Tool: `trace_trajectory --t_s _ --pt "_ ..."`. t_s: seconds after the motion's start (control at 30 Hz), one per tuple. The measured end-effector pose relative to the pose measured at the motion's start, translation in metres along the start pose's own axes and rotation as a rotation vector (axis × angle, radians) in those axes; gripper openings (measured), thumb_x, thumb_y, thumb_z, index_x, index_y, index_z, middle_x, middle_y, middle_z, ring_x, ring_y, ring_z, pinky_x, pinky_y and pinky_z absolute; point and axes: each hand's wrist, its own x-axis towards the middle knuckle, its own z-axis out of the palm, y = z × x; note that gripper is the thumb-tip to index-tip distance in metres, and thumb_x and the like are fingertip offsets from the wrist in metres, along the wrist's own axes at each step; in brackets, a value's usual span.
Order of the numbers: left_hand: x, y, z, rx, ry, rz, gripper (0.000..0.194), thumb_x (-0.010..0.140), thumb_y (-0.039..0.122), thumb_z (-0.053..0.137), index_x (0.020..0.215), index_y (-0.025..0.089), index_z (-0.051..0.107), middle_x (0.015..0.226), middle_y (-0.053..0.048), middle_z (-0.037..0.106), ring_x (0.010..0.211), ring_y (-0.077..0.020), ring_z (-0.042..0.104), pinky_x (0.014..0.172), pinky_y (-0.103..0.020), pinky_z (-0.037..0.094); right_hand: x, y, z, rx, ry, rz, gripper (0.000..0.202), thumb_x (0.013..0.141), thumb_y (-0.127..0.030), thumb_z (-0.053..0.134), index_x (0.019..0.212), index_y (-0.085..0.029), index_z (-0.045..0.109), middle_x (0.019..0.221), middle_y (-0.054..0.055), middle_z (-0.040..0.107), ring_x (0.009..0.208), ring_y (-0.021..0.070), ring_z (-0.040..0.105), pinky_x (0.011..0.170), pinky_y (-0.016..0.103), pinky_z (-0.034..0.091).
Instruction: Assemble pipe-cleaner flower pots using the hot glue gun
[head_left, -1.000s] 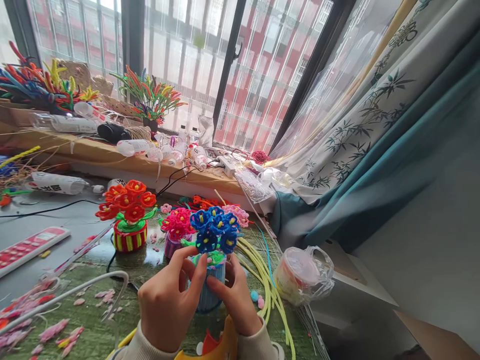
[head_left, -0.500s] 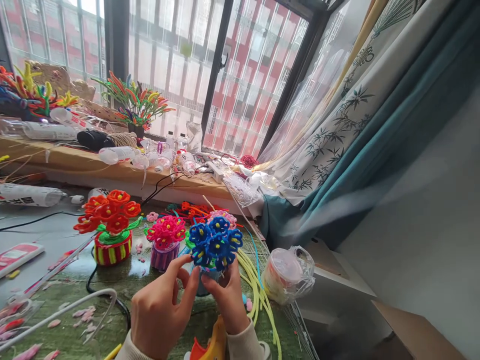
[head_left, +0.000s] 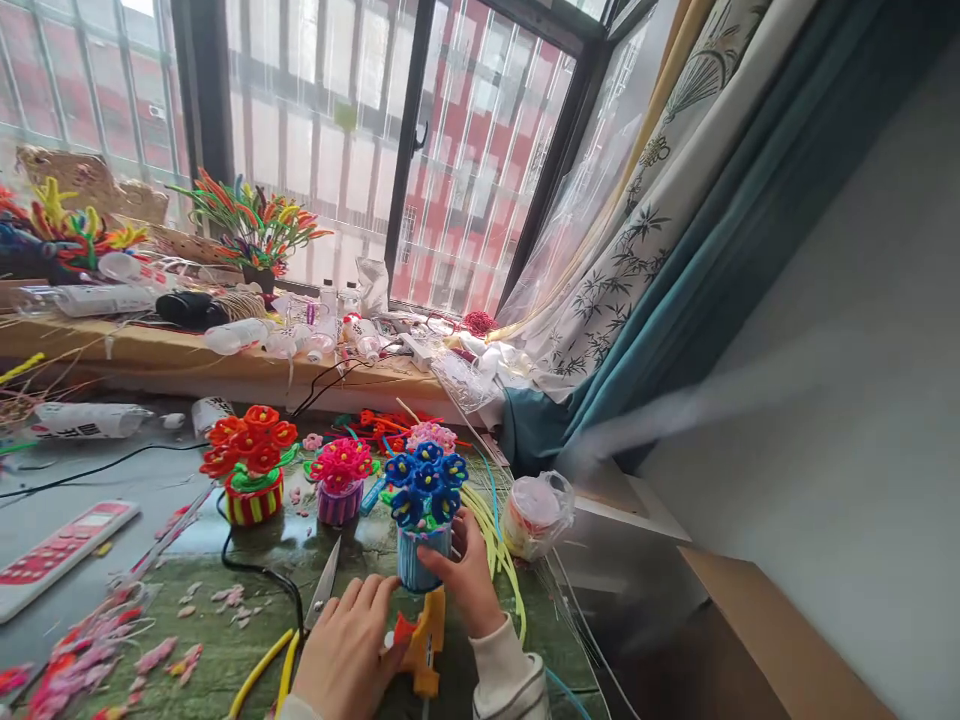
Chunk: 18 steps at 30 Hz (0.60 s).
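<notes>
A light-blue ribbed pot (head_left: 421, 558) of dark-blue fuzzy-wire flowers (head_left: 427, 482) stands upright in front of me. My right hand (head_left: 472, 580) grips it from the right, thumb across its front. My left hand (head_left: 349, 640) is open, palm down, fingers stretched toward the pot's lower left side; whether they touch it I cannot tell. Between my hands lies a yellow-orange glue gun (head_left: 429, 640), its orange trigger near my left thumb. A pointed metal blade (head_left: 325, 580) shows past my left hand, which hides its lower end.
Left of the blue pot stand a purple pot (head_left: 339, 504) with pink flowers and a striped pot (head_left: 255, 502) with red flowers. Yellow-green stems (head_left: 495, 545) and a plastic-wrapped tub (head_left: 536, 515) lie right. A red-white remote (head_left: 67, 555), black cable (head_left: 262, 568) and pink scraps lie left.
My left hand has come off the blue flower pot and moved down beside the glue gun. My right hand still holds the pot, now from its right side. The view has shifted, showing more table.
</notes>
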Motion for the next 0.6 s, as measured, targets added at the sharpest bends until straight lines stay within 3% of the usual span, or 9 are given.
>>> trace_trajectory --t_s 0.17,0.33,0.53,0.6 --pt "-0.007 0.014 0.007 0.066 -0.132 0.029 0.048 0.080 0.013 0.054 0.126 0.015 0.062 0.121 -0.015 0.069 0.114 -0.0327 0.062 0.096 -0.047 0.045 -0.022 -0.019 -0.012 -0.015 0.105 0.033 0.073 0.048 -0.045 0.094 0.108 -0.022 0.058 0.095 0.005 0.075 0.091 0.0262 0.072 0.082 0.038 0.056" --pt "-0.005 0.022 0.017 0.066 -0.193 0.073 0.063 0.069 -0.003 0.045 0.127 0.019 0.060 0.114 -0.009 0.071 0.106 -0.0240 0.066 0.090 -0.036 0.048 -0.035 -0.036 -0.029 -0.021 0.163 0.060 0.071 0.050 -0.053 0.091 0.106 -0.022 0.059 0.095 0.006 0.075 0.092 0.0269 0.072 0.085 0.039 0.056" --pt "-0.029 -0.005 0.001 0.067 -0.094 0.030 0.049 0.087 0.004 0.036 0.130 0.016 0.057 0.115 -0.012 0.069 0.108 -0.0227 0.066 0.093 -0.034 0.049 -0.051 -0.036 -0.049 -0.038 0.196 0.137 0.064 0.052 -0.060 0.088 0.098 -0.022 0.064 0.093 0.008 0.077 0.092 0.0294 0.071 0.083 0.041 0.056" --pt "-0.041 -0.019 -0.006 0.072 0.052 0.024 0.042 0.095 0.014 0.033 0.127 0.014 0.059 0.111 -0.012 0.071 0.103 -0.0236 0.069 0.088 -0.034 0.051 -0.055 -0.028 -0.051 -0.053 0.186 0.182 0.065 0.051 -0.061 0.087 0.097 -0.021 0.066 0.094 0.009 0.077 0.092 0.0309 0.071 0.083 0.043 0.056"
